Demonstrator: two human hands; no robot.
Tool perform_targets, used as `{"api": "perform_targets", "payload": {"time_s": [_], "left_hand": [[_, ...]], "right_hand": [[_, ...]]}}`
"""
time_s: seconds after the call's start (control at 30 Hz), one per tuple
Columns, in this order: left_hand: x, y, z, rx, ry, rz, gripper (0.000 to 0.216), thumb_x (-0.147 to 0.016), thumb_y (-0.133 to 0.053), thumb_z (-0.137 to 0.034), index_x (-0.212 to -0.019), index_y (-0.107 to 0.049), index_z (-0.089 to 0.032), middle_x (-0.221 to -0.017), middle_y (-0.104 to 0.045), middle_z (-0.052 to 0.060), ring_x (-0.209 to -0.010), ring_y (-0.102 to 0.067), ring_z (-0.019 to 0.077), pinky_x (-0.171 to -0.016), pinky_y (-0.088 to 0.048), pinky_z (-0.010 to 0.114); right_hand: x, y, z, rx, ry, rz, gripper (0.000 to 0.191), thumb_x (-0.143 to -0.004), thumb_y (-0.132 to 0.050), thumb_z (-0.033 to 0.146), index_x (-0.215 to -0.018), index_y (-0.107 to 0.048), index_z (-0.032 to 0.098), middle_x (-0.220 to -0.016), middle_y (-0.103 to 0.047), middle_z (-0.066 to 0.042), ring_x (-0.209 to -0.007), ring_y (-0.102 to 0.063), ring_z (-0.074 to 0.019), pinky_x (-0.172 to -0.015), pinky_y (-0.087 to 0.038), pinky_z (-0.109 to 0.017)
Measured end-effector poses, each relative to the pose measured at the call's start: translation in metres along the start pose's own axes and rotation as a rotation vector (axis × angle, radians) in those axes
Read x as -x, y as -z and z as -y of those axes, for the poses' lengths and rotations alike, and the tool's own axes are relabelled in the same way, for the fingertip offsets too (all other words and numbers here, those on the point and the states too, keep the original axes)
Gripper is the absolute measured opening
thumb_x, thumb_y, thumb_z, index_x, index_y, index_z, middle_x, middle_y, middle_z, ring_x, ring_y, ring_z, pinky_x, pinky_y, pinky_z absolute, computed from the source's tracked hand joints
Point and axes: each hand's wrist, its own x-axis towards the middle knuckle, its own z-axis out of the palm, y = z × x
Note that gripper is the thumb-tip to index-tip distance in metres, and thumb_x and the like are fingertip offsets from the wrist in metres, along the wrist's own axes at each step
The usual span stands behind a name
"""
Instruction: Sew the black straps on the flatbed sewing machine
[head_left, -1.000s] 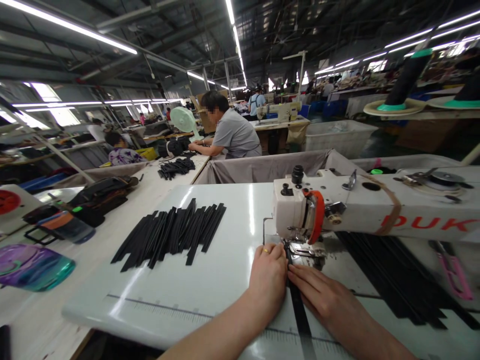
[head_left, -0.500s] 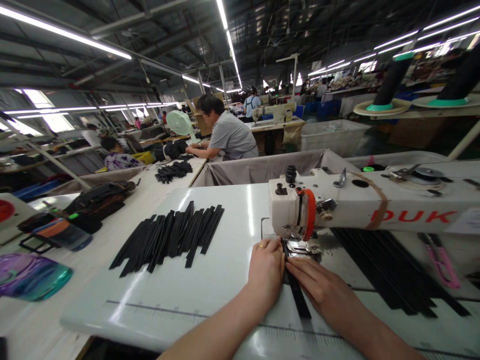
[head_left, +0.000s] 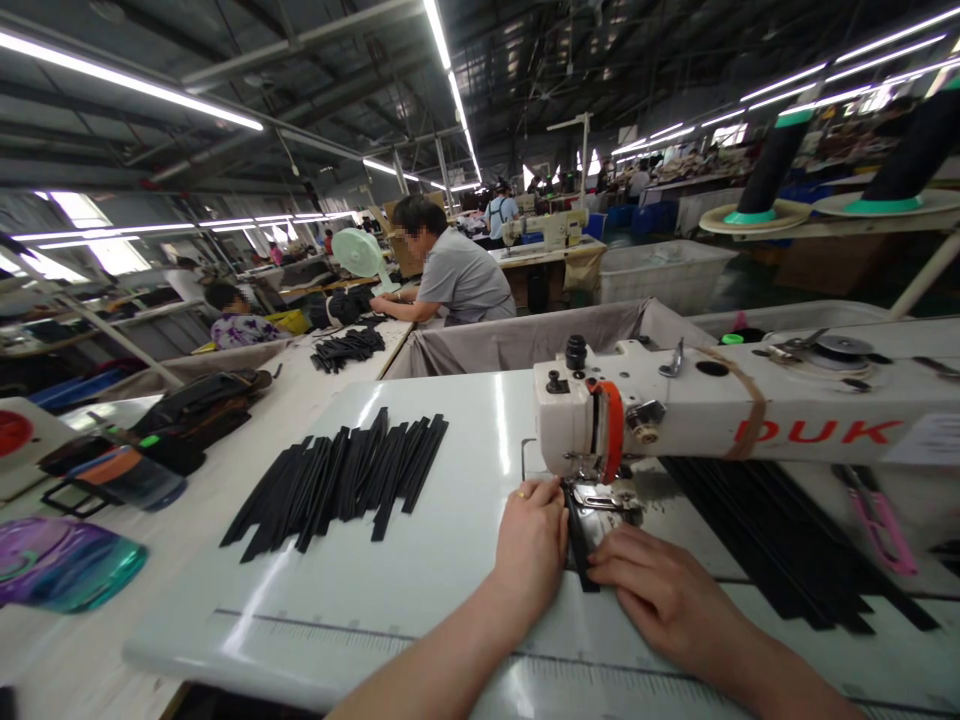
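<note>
- The left hand (head_left: pixel 531 535) is lying palm down beside the machine's head, its fingers kept together and bent, their tips touching the strip (head_left: pixel 580 545); whether they are gripping it, I cannot tell.
- The right hand (head_left: pixel 660 585) is touching the strip's right edge close to its near end, fingers together and curving; whether it is pinching the strip, I cannot tell.
- The black strip is lying between both hands, its far end reaching in by the presser area of the machine (head_left: pixel 675 400), just ahead of the fingertips.
- The machine is standing beyond the right hand, its white arm stretching off to the right.
- A pile (head_left: pixel 337 480) of short black strips is lying well to the left of the left hand, on the bench (head_left: pixel 450 560).
- Longer strips (head_left: pixel 765 540) are lying to the right of the right hand, partly under the machine's arm.
- Pink snips (head_left: pixel 885 530) are resting farther right of that hand, past those strips.
- A printed scale (head_left: pixel 315 623) is running along the bench, nearer than both hands.
- A bottle (head_left: pixel 71 562) is lying far left of the left hand.
- A co-worker (head_left: pixel 472 275) is leaning over black pieces, well beyond the left hand.
</note>
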Motion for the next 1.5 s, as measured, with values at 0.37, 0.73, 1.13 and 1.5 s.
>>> {"api": "perform_targets", "payload": {"time_s": [0.37, 0.73, 1.13, 1.5], "left_hand": [[-0.001, 0.001, -0.006, -0.025, 0.055, 0.066, 0.019, -0.095, -0.046, -0.009, -0.095, -0.064, -0.014, -0.118, -0.064, 0.009, -0.107, -0.056, 0.0265, -0.094, -0.050, 0.046], [-0.001, 0.003, -0.004, -0.018, 0.036, 0.062, 0.018, -0.097, -0.046, -0.013, -0.094, -0.064, -0.015, -0.116, -0.065, 0.009, -0.106, -0.056, 0.0272, -0.089, -0.050, 0.045], [-0.005, 0.000, -0.004, -0.043, 0.001, 0.055, 0.020, -0.098, -0.046, -0.013, -0.090, -0.064, -0.016, -0.108, -0.067, 0.008, -0.099, -0.057, 0.0262, -0.087, -0.050, 0.043], [-0.013, 0.009, 0.022, 0.081, -0.061, 0.010, 0.019, -0.093, -0.050, -0.010, -0.094, -0.068, -0.018, -0.105, -0.066, 0.007, -0.101, -0.057, 0.0238, -0.092, -0.049, 0.039]], "right_hand": [[-0.004, -0.006, -0.012, 0.105, -0.084, 0.039, 0.044, -0.080, -0.042, -0.001, -0.115, -0.063, 0.018, -0.109, -0.066, -0.008, -0.104, -0.060, -0.0227, -0.093, -0.052, -0.042], [-0.006, -0.010, -0.016, 0.184, -0.090, 0.063, 0.051, -0.077, -0.042, -0.002, -0.122, -0.060, 0.013, -0.116, -0.064, -0.012, -0.106, -0.058, -0.0251, -0.095, -0.052, -0.045], [-0.009, -0.009, -0.012, 0.171, -0.091, 0.052, 0.051, -0.079, -0.042, -0.003, -0.124, -0.059, 0.013, -0.116, -0.064, -0.011, -0.105, -0.057, -0.0250, -0.094, -0.051, -0.045], [-0.004, -0.010, -0.014, 0.174, -0.096, 0.042, 0.045, -0.081, -0.045, 0.000, -0.120, -0.061, 0.014, -0.115, -0.065, -0.011, -0.106, -0.058, -0.0249, -0.096, -0.050, -0.045]]}}
